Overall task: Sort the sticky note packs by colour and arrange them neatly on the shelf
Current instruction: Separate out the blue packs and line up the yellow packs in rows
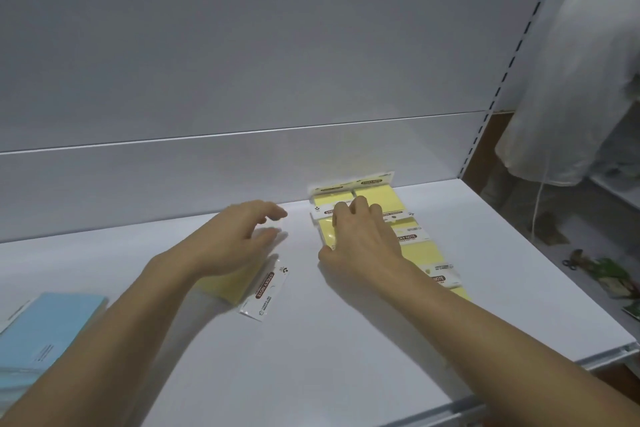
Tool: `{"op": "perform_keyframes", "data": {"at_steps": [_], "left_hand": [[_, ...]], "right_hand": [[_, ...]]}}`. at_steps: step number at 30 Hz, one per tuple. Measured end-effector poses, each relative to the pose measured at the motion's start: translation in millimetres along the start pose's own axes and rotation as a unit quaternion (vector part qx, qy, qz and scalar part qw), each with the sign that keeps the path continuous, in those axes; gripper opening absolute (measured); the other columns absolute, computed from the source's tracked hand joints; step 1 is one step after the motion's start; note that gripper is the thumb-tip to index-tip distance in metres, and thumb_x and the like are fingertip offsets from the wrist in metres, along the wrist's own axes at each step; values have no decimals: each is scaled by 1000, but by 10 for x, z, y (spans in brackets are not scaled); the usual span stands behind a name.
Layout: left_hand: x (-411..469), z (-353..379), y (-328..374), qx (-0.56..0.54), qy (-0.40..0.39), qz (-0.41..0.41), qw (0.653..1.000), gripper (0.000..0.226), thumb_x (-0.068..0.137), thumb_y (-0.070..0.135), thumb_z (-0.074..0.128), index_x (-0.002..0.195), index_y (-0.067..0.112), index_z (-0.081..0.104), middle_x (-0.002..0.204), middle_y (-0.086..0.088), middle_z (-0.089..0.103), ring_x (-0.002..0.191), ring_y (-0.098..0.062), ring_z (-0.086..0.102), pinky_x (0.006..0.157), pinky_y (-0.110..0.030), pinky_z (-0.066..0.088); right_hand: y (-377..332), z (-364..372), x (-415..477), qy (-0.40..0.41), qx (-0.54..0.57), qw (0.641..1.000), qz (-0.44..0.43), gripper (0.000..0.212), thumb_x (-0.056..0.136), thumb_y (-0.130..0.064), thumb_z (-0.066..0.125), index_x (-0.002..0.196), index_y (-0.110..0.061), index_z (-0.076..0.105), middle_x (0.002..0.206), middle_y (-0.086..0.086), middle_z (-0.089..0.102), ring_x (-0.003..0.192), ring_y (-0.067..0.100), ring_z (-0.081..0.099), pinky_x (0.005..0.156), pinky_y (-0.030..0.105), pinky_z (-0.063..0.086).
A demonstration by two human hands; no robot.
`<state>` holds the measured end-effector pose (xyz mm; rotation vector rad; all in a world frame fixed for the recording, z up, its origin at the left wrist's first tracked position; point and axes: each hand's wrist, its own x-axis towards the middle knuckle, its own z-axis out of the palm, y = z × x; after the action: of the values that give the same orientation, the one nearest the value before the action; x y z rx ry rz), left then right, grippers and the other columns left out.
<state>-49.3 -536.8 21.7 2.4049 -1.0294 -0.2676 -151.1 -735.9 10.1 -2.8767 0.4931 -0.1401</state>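
Observation:
Several yellow sticky note packs (420, 250) lie in rows on the white shelf (311, 340), running from the back panel toward the right front. My right hand (363, 239) rests flat on the packs near the back, fingers extended over one of them. My left hand (235, 239) hovers with relaxed, spread fingers and holds nothing. Below it lies a single yellow pack (242, 284), turned sideways, its "STICKY NOTE" label facing right. A stack of blue packs (45, 333) sits at the left front edge.
The grey back panel (242, 62) rises behind the shelf. A person in a white shirt (581, 87) stands at the right by a slotted upright (512, 55). Green items (609, 274) lie on lower shelving to the right.

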Motion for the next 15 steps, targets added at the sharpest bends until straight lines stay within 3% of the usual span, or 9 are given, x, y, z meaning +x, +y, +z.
{"op": "perform_keyframes", "data": {"at_steps": [3,6,11,15], "left_hand": [[-222,-116,-19,45,-65,-19,997,29,98,53,49,125,47,53,120,34,52,112,5,53,88,-21,41],[-364,-193,-103,54,-104,-37,992,31,97,42,54,127,49,50,123,35,49,112,0,54,92,-24,45],[-470,-306,-164,74,-173,-48,981,68,65,50,58,131,56,41,138,35,41,127,5,43,106,-30,42],[-517,-314,-178,86,-195,-38,976,81,66,34,66,134,61,32,137,43,31,131,10,32,108,-33,40]], "right_hand": [[-7,30,-28,-1,-10,1000,-1,46,80,-41,57,119,-18,47,126,6,44,113,30,41,83,41,47],[3,15,-46,-17,-14,1000,4,47,80,-42,57,118,-19,47,126,5,44,116,30,40,83,42,47],[1,35,-64,0,-46,999,-2,45,83,-46,54,119,-20,51,124,5,50,116,29,41,88,44,45],[9,31,-73,12,-59,998,-2,42,83,-47,53,116,-20,54,121,4,53,115,28,44,90,45,44]]}}
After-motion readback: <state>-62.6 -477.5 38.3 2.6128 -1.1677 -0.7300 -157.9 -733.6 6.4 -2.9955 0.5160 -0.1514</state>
